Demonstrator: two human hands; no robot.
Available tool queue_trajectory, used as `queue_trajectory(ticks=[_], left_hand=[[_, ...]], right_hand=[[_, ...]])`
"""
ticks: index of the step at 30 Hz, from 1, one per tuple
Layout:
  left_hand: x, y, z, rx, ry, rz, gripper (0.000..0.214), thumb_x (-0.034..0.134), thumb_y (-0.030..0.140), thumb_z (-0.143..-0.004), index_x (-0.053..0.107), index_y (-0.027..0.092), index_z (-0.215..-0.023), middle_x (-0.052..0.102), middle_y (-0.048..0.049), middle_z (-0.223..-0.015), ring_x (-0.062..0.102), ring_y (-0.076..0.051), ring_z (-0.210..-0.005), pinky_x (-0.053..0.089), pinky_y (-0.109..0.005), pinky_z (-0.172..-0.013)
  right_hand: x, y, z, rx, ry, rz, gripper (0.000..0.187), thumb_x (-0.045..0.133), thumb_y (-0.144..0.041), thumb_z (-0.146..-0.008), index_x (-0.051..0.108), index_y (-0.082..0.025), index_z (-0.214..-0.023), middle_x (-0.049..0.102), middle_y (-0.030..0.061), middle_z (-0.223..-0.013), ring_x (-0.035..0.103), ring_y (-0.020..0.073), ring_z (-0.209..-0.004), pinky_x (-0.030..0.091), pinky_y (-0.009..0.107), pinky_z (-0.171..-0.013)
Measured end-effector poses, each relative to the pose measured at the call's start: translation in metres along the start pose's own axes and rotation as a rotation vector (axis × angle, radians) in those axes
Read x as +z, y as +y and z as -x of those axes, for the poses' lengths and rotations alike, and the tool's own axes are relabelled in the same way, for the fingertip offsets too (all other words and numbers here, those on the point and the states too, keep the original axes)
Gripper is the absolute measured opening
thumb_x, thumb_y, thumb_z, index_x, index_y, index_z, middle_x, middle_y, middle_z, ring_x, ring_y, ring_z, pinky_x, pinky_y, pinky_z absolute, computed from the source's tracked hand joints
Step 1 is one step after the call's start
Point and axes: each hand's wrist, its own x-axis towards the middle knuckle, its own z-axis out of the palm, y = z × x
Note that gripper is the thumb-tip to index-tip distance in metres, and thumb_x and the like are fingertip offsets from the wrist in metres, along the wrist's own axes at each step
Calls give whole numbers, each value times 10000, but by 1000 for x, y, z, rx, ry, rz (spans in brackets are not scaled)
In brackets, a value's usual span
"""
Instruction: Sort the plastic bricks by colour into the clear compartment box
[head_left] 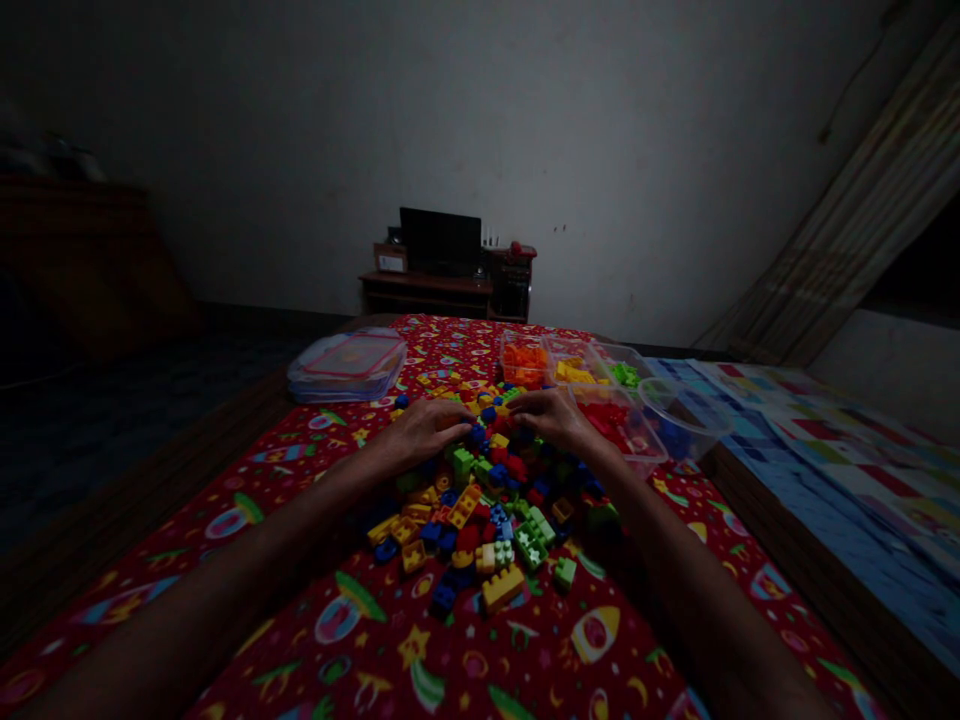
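A heap of plastic building bricks [487, 500] in red, blue, yellow and green lies on a red patterned cloth [525, 660]. My left hand [427, 430] rests palm down on the far left side of the heap, fingers curled among the bricks. My right hand [551, 415] lies on the far right side, fingers bent over red and blue bricks. Whether either hand grips a brick is hidden in the dim light.
Clear plastic tubs hold sorted bricks: orange [523, 362], yellow [574, 372], green [626, 374], red [615, 420], blue [679, 430]. Stacked lids [349, 365] lie at the far left. A second patterned cloth [840, 470] lies to the right; a low cabinet with a screen [442, 265] stands by the wall.
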Motion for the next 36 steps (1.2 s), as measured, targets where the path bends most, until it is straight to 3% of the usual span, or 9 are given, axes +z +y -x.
queue_trajectory(ticks=[5, 9, 13, 18, 21, 23, 29, 32, 36], left_hand=[[0, -3, -1, 6, 19, 4, 255, 530, 338, -787, 710, 219, -925, 721, -34, -999, 649, -220, -944, 491, -337, -884], [3, -11, -1, 19, 11, 24, 239, 563, 291, -755, 709, 231, -934, 708, -38, -1021, 644, -236, -955, 494, -355, -886], [5, -13, -1, 11, 15, -11, 257, 594, 277, -739, 706, 235, -966, 686, -42, -1013, 635, -226, -942, 499, -336, -861], [7, -12, 0, -6, 22, -58, 252, 618, 283, -723, 712, 239, -953, 659, -30, -925, 624, -191, -851, 498, -299, -797], [8, -12, -1, 8, 27, -22, 211, 608, 328, -745, 710, 233, -904, 651, -23, -890, 619, -184, -824, 490, -296, -781], [10, -13, -1, 14, 31, -2, 193, 596, 355, -761, 704, 220, -845, 645, -26, -866, 614, -183, -806, 485, -299, -771], [23, -13, 4, 34, 145, -2, 243, 474, 355, -846, 641, 185, -797, 611, -46, -847, 594, -188, -826, 476, -317, -780], [30, -12, 9, -8, 246, -17, 275, 381, 319, -893, 612, 171, -913, 609, -66, -917, 587, -197, -895, 470, -345, -839], [31, -11, 12, -50, 275, -17, 281, 361, 301, -898, 583, 164, -1003, 613, -82, -984, 585, -207, -949, 464, -368, -885]], right_hand=[[-4, -7, 0, 52, 31, 14, 270, 586, -163, -769, 717, -163, -1005, 734, 42, -844, 671, 154, -737, 500, 231, -653], [-24, -10, 2, 106, 141, 127, 290, 577, -174, -767, 707, -156, -1025, 723, 54, -834, 657, 154, -720, 486, 234, -629], [-54, 3, 12, 152, 275, 380, 322, 537, -140, -762, 701, -159, -1039, 717, 88, -941, 653, 181, -844, 489, 269, -736], [-78, 26, 25, 416, 294, 645, 378, 473, -111, -768, 689, -143, -1078, 702, 138, -1018, 645, 238, -919, 475, 325, -791], [-76, 20, 23, 356, 349, 597, 375, 455, -120, -782, 689, -142, -1074, 702, 137, -1009, 641, 216, -902, 468, 304, -781], [-69, 5, 19, 232, 288, 501, 336, 462, -124, -787, 706, -147, -1017, 711, 107, -954, 636, 176, -827, 455, 264, -737], [-33, -53, 18, 58, -207, 402, 172, 563, -207, -809, 713, -128, -785, 624, 22, -649, 506, 90, -574, 284, 210, -525], [-17, -68, 25, 35, -294, 493, 162, 636, -310, -796, 714, -171, -829, 637, 27, -699, 528, 109, -619, 267, 221, -530], [-5, -72, 30, -7, -290, 594, 281, 677, -353, -777, 678, -211, -1019, 675, 59, -875, 594, 172, -808, 327, 228, -608]])
